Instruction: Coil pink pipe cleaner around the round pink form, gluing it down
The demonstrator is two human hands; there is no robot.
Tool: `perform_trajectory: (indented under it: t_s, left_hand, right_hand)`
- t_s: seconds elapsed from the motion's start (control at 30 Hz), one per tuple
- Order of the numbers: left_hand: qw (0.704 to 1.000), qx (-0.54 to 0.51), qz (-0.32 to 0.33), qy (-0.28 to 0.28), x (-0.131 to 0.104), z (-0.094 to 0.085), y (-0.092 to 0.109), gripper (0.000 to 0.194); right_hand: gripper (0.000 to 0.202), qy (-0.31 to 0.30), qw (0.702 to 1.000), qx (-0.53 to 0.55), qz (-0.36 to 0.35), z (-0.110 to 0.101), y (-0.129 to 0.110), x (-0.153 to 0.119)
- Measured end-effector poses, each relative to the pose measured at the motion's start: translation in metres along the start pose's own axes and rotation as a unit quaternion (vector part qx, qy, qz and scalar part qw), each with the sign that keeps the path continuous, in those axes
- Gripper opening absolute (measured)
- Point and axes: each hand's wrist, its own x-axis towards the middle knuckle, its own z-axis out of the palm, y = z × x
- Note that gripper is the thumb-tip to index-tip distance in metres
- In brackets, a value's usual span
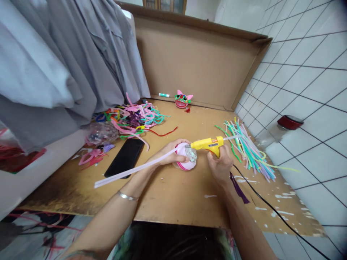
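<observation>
My left hand (173, 153) is wrapped round a small round craft piece (187, 164), pale pink with a deep pink band and a clear, shiny part on its right side. A long pale lilac pipe cleaner (135, 169) runs from the piece down to the left across my wrist. My right hand (221, 162) grips a yellow hot glue gun (207, 144) by its handle, with a translucent glue stick (230, 137) out of its back. The gun's nozzle points left and meets the craft piece near its top; whether it touches is unclear.
A tangled heap of pipe cleaners (141, 115) and a black phone (124, 157) lie left. Loose pipe cleaners (248, 148), a purple tassel (239, 189) and the black cord (267, 204) are right. A finished animal-face craft (182, 100) and glue tube (164, 95) stand by the cardboard wall (195, 57).
</observation>
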Motion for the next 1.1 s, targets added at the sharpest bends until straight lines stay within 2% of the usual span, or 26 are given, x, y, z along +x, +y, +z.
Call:
perform_trajectory:
  t_s: [0.73, 0.87, 1.1]
  left_hand:
    - [1.000, 0.017, 0.006, 0.010, -0.0008, -0.0002, -0.0017, 0.063]
    - [1.000, -0.008, -0.002, 0.007, -0.0008, 0.0005, -0.0011, 0.063]
    - [1.000, -0.025, -0.009, 0.002, -0.0019, 0.0011, 0.0019, 0.061]
  right_hand:
    - [0.006, 0.011, 1.000, 0.010, 0.024, 0.0011, -0.0006, -0.0002]
    - [0.006, 0.005, 1.000, 0.009, 0.011, 0.0031, -0.0006, -0.0015]
    - [0.007, -0.017, 0.999, 0.025, 0.042, 0.0037, 0.0007, -0.0028]
